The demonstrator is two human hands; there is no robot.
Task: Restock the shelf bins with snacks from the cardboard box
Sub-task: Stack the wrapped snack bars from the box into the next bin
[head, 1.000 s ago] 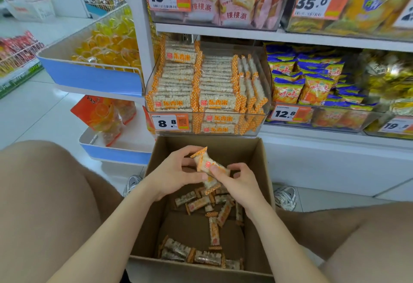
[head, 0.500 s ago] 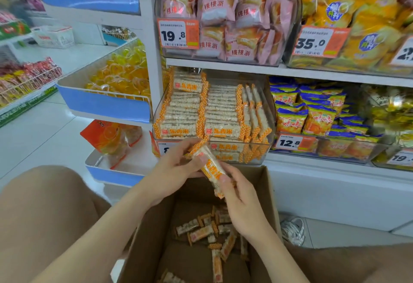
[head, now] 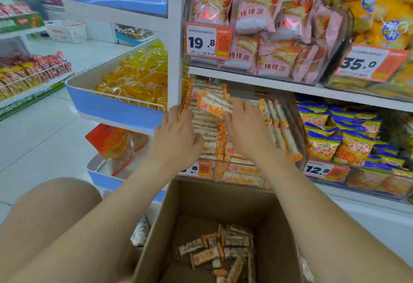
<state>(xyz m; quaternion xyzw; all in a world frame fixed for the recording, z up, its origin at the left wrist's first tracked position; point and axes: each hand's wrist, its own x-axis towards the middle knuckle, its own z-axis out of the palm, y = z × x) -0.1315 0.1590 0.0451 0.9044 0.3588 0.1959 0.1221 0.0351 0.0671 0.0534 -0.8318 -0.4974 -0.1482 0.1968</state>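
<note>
Pinching one snack packet [head: 212, 104] with right hand [head: 248, 131] fingers, tilted over the stacked rows in the clear bin [head: 290, 113]. Resting left hand [head: 176, 136] fingers straight and flat on the leftmost stack. Noting cardboard box [head: 212, 204] below both wrists, loose packets [head: 223, 247] lying inside; blue-yellow bags [head: 324, 146] just right of right fingers. Losing half the bin's price tag [head: 202, 168] behind left wrist; grip detail smearing in blur.

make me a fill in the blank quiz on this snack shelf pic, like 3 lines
1. The orange price tag on the bin of pink pastry packs reads ____.
2. The blue-and-yellow chip bags sit in the bin tagged ____.
3. The brown cardboard box holds loose snack bars wrapped in white and ____.
Missing words: 19.8; 12.8; orange
</note>
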